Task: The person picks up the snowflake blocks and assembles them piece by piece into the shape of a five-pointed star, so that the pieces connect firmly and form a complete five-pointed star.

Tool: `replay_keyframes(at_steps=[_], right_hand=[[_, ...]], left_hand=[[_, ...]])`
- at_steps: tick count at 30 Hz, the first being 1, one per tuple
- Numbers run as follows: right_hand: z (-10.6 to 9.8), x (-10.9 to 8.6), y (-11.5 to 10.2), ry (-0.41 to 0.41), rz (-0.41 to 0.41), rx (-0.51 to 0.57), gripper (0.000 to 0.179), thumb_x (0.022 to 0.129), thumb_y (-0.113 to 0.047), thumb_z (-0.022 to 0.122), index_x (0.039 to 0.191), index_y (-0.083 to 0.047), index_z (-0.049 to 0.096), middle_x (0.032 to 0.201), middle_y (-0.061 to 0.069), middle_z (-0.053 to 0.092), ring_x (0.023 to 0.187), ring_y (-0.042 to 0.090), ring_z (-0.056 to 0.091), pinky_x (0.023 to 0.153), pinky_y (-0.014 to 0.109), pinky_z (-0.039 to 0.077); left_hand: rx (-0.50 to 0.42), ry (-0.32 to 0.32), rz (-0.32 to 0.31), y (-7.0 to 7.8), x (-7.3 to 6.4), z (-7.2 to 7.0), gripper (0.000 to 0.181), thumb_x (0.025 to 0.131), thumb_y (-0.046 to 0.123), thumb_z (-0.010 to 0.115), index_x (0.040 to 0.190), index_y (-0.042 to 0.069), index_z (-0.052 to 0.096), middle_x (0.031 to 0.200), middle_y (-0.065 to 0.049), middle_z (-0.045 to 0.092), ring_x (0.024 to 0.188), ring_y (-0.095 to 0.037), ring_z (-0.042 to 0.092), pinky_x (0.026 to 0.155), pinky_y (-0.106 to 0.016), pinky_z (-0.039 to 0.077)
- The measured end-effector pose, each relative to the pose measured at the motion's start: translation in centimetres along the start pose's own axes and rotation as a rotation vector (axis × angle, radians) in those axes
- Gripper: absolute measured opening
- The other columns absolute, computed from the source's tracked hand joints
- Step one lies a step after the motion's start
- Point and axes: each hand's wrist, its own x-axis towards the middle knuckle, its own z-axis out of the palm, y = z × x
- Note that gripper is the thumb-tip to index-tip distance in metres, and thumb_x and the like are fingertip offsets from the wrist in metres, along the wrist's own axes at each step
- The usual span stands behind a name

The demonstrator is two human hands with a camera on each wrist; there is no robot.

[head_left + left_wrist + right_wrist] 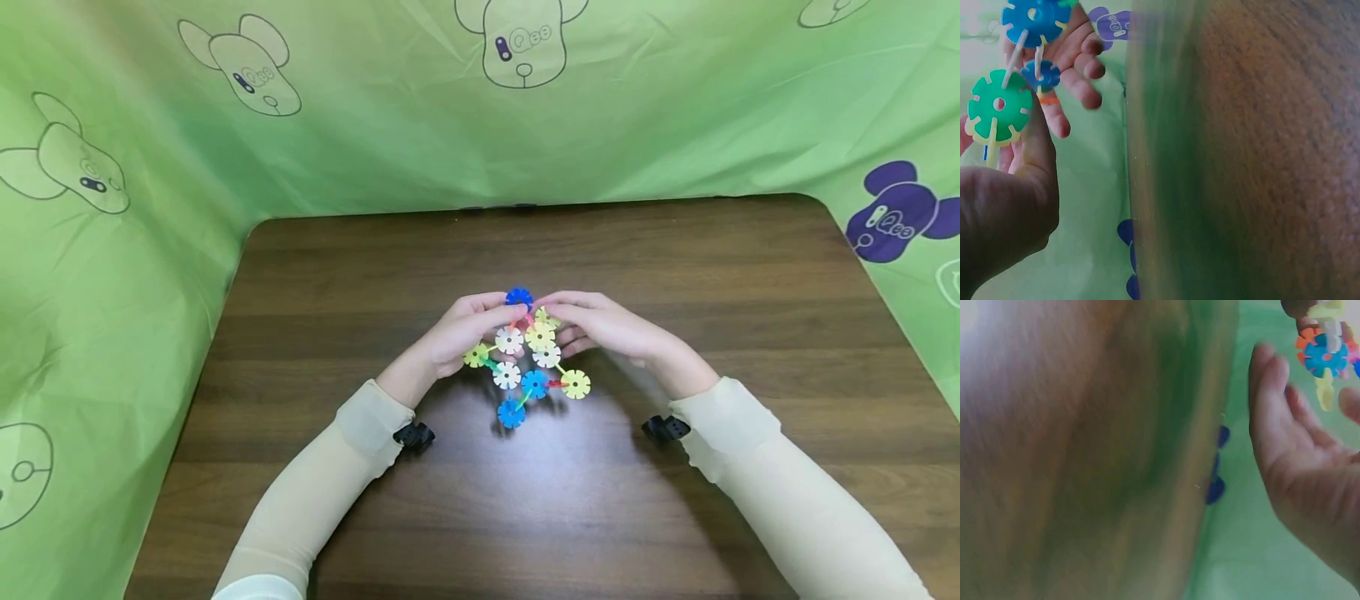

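A linked model of notched plastic snowflake discs (536, 384) hangs over the middle of the table, in blue, white, yellow, green and some red or orange pieces. My left hand (468, 329) holds it from the left, thumb along the top near a dark blue disc (519, 298). In the left wrist view, a green disc (1000, 103) stands out in front of that hand. On the model's other side is my right hand (607, 325), thumb near a yellow disc (540, 337). The right wrist view has its fingers (1272, 394) loosely spread, apart from the blue disc (1325, 356).
Beneath the model lies a dark wood-grain table (360, 517) with rounded far corners. Green cloth (390, 142) printed with cartoon animal heads borders it at the back and both sides. Each wrist carries a small black camera (414, 436) on a band.
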Motion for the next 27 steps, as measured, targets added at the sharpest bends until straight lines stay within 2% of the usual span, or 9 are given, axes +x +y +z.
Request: replay_keyframes(at_steps=[2,4,7,11,14,18,20,23,27], right_hand=[[0.2,0.3,0.4,-0.051,0.033,0.076,0.040,0.110,-0.027,0.052,0.134,0.005,0.056,0.106,0.014,0.064,0.089,0.023,0.067,0.085,0.038,0.059],[0.3,0.3,0.7,-0.066,0.040,0.130,0.031,0.108,-0.024,0.055,0.124,0.003,0.062,0.096,0.009,0.065,0.084,0.020,0.067,0.084,0.036,0.059],[0.1,0.1,1.0,-0.049,0.013,0.170,0.022,0.106,-0.018,0.059,0.113,0.000,0.069,0.094,0.007,0.068,0.085,0.021,0.068,0.084,0.036,0.059],[0.0,-0.3,1.2,-0.018,-0.035,0.178,0.018,0.103,-0.014,0.065,0.113,-0.001,0.073,0.102,0.008,0.073,0.089,0.021,0.070,0.087,0.036,0.059],[0.2,-0.5,1.2,-0.010,-0.072,0.160,0.018,0.100,-0.012,0.069,0.113,0.001,0.072,0.103,0.008,0.075,0.091,0.020,0.071,0.088,0.036,0.059],[0.3,-1.0,1.4,0.027,-0.113,0.142,0.022,0.099,-0.009,0.070,0.115,0.005,0.070,0.103,0.009,0.075,0.093,0.019,0.072,0.089,0.036,0.059],[0.4,-1.2,1.4,0.061,-0.122,0.143,0.025,0.098,-0.008,0.070,0.117,0.009,0.068,0.104,0.009,0.075,0.095,0.018,0.072,0.088,0.035,0.059],[0.5,-1.4,1.5,0.106,-0.131,0.152,0.030,0.098,-0.006,0.069,0.120,0.015,0.064,0.105,0.008,0.075,0.097,0.017,0.072,0.088,0.034,0.059],[0.8,-1.6,1.6,0.153,-0.148,0.174,0.030,0.098,-0.004,0.069,0.121,0.016,0.063,0.103,0.006,0.076,0.096,0.015,0.073,0.087,0.032,0.059]], left_hand=[[0.003,-0.008,-0.018,0.0,0.0,-0.1,0.039,0.104,0.025,0.062,0.131,-0.002,0.066,0.112,-0.006,0.070,0.096,-0.017,0.066,0.094,-0.042,0.055],[0.003,-0.011,-0.038,0.0,0.0,-0.2,0.041,0.104,0.026,0.062,0.134,-0.002,0.065,0.115,-0.007,0.070,0.096,-0.018,0.066,0.093,-0.043,0.056],[0.002,-0.003,-0.059,0.0,0.0,-0.5,0.043,0.104,0.026,0.062,0.136,-0.003,0.063,0.115,-0.007,0.070,0.095,-0.018,0.066,0.089,-0.044,0.057],[-0.001,-0.006,-0.064,0.0,-0.1,-0.7,0.043,0.101,0.022,0.067,0.135,-0.005,0.062,0.108,-0.006,0.071,0.089,-0.022,0.069,0.084,-0.042,0.059],[-0.017,-0.026,-0.055,0.0,0.0,-0.8,0.039,0.095,0.009,0.074,0.130,-0.005,0.062,0.099,-0.009,0.072,0.083,-0.029,0.071,0.077,-0.045,0.062],[-0.013,-0.020,-0.025,-0.1,0.0,-0.8,0.041,0.088,-0.006,0.076,0.126,-0.008,0.061,0.093,-0.010,0.073,0.081,-0.029,0.071,0.077,-0.045,0.062],[-0.008,-0.008,-0.010,-0.1,0.1,-0.8,0.043,0.088,-0.007,0.075,0.128,-0.012,0.058,0.093,-0.010,0.074,0.083,-0.035,0.072,0.082,-0.050,0.061],[-0.013,0.024,0.011,-0.2,0.1,-0.8,0.047,0.089,-0.006,0.075,0.130,-0.015,0.055,0.092,-0.011,0.075,0.093,-0.052,0.068,0.088,-0.058,0.056],[-0.019,0.069,0.027,-0.4,0.3,-0.8,0.042,0.088,-0.004,0.076,0.125,-0.012,0.057,0.090,-0.012,0.075,0.102,-0.062,0.061,0.088,-0.056,0.057]])
